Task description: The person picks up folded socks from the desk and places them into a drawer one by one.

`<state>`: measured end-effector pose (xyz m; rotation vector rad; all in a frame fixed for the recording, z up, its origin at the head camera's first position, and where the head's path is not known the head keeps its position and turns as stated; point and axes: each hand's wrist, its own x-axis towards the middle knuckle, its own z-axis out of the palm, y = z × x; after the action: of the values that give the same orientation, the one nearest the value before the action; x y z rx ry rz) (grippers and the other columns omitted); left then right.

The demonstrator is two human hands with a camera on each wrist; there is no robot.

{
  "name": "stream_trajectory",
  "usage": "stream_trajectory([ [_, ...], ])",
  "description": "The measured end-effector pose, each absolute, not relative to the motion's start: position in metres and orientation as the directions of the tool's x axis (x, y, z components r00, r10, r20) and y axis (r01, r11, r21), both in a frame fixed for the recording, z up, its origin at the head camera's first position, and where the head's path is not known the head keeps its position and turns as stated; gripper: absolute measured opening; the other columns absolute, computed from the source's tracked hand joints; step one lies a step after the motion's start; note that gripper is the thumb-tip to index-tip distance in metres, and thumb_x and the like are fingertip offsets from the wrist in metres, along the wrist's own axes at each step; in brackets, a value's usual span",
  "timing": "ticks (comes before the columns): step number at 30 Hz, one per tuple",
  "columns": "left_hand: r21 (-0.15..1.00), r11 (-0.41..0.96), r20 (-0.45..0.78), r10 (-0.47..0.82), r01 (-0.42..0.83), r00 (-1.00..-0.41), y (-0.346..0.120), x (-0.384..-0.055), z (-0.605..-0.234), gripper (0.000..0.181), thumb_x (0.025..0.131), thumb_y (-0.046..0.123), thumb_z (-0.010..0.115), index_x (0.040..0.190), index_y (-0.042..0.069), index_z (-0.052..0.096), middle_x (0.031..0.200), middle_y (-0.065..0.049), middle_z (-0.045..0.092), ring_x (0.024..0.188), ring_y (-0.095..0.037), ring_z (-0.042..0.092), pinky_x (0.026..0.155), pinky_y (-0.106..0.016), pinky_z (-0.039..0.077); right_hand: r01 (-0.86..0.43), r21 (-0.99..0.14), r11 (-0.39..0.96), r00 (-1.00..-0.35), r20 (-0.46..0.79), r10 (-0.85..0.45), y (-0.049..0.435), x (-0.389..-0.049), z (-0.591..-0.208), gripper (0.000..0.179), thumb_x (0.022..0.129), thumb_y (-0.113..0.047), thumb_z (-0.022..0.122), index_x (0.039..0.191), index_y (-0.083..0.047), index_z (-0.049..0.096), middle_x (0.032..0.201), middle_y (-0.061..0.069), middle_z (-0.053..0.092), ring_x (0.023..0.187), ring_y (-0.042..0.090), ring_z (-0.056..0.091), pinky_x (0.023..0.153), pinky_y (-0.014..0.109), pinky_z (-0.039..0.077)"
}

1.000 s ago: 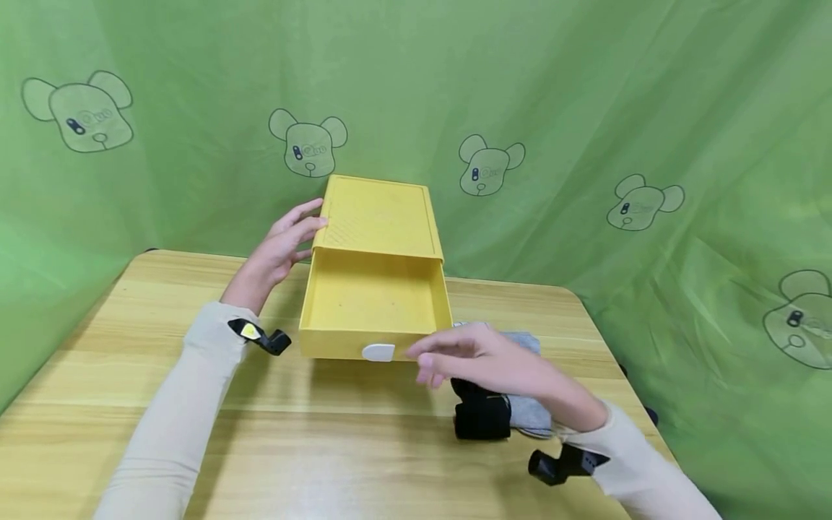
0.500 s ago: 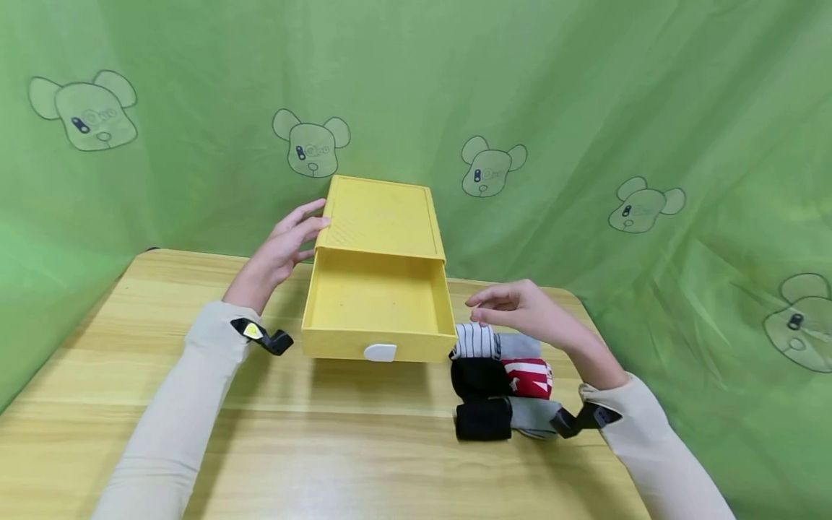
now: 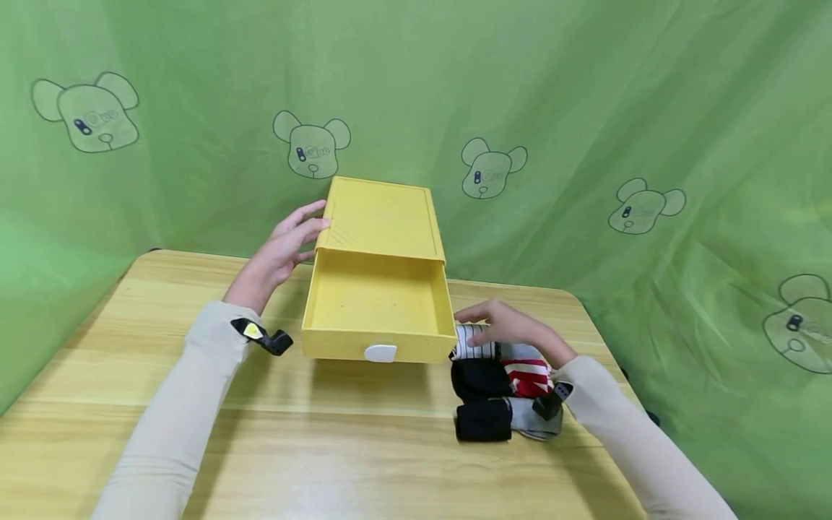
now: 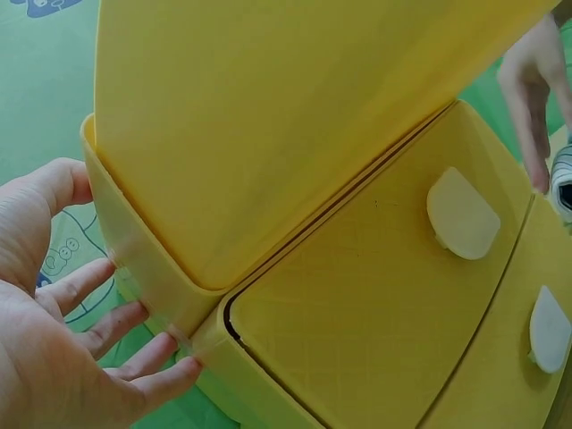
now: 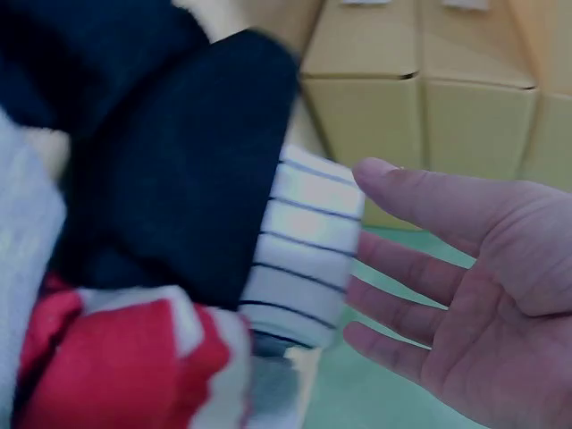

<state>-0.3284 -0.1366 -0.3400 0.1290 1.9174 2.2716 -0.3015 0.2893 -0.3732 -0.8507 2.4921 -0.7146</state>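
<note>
A yellow plastic drawer cabinet [image 3: 388, 218] stands at the middle back of the table, its top drawer [image 3: 338, 345] pulled out, with nothing seen inside. My left hand [image 3: 276, 254] rests against the cabinet's left side, fingers extended along the wall in the left wrist view. To the right of the drawer, my right hand [image 3: 510, 325] reaches over rolled white socks with dark stripes [image 5: 304, 239]. Its thumb and fingers are spread around one end of that roll; whether they touch it I cannot tell.
Beside the striped roll lie black socks [image 3: 479, 380], red-and-white socks [image 3: 529, 378], another black roll [image 3: 484, 420] and grey socks [image 3: 536, 415]. Lower drawers with white handles [image 4: 463, 214] are closed. A green curtain [image 3: 403, 87] hangs behind the wooden table [image 3: 273, 433].
My right hand has moved from the drawer's front, back over the socks and then down to the striped roll. My left hand stays at the cabinet's side.
</note>
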Motion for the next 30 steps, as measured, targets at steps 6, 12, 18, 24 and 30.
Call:
stream_trajectory([
  [6,0.984,-0.164,-0.039,0.186,-0.070,-0.982,-0.136,-0.328,-0.341,0.066,0.101,0.030,0.061,0.160,0.030,0.032,0.161,-0.009,0.039,0.147,-0.029,0.041,0.124,-0.050,0.032,-0.452,-0.543,0.707,-0.720,-0.246,-0.649,0.287,-0.309,-0.386,0.053,0.086,0.001,0.077,0.137,0.002,0.062,0.138,0.022,0.064,0.130,0.040,0.059,0.106,0.052,0.051],
  [12,0.984,-0.164,-0.037,0.179,-0.067,-0.983,-0.137,-0.328,-0.341,0.066,0.101,0.031,0.061,0.160,0.030,0.032,0.161,-0.009,0.040,0.146,-0.028,0.043,0.123,-0.049,0.033,-0.447,-0.500,0.742,-0.733,-0.271,-0.624,0.284,-0.314,-0.393,0.047,0.083,0.003,0.079,0.129,-0.001,0.069,0.130,0.018,0.070,0.111,0.026,0.066,0.095,0.041,0.057],
  [18,0.985,-0.159,-0.030,0.181,-0.059,-0.983,-0.137,-0.328,-0.340,0.066,0.101,0.031,0.060,0.160,0.029,0.032,0.162,-0.009,0.038,0.147,-0.030,0.041,0.123,-0.049,0.032,-0.415,-0.517,0.749,-0.733,-0.298,-0.611,0.283,-0.318,-0.395,0.043,0.082,0.006,0.078,0.123,-0.004,0.072,0.114,0.012,0.074,0.076,0.013,0.051,0.070,0.025,0.047],
  [24,0.985,-0.165,-0.028,0.180,-0.059,-0.983,-0.137,-0.328,-0.341,0.066,0.101,0.030,0.061,0.160,0.029,0.032,0.162,-0.009,0.038,0.147,-0.030,0.041,0.123,-0.049,0.033,-0.414,-0.549,0.726,-0.721,-0.289,-0.629,0.282,-0.318,-0.398,0.039,0.081,0.010,0.076,0.117,-0.004,0.074,0.112,0.011,0.074,0.080,0.015,0.053,0.073,0.025,0.048],
  [30,0.985,-0.161,-0.031,0.185,-0.062,-0.982,-0.137,-0.328,-0.342,0.066,0.102,0.031,0.061,0.160,0.029,0.032,0.162,-0.008,0.038,0.146,-0.029,0.042,0.122,-0.048,0.034,-0.426,-0.547,0.720,-0.716,-0.282,-0.638,0.282,-0.318,-0.399,0.035,0.082,0.010,0.076,0.113,-0.004,0.074,0.107,0.010,0.074,0.080,0.014,0.054,0.072,0.025,0.050],
])
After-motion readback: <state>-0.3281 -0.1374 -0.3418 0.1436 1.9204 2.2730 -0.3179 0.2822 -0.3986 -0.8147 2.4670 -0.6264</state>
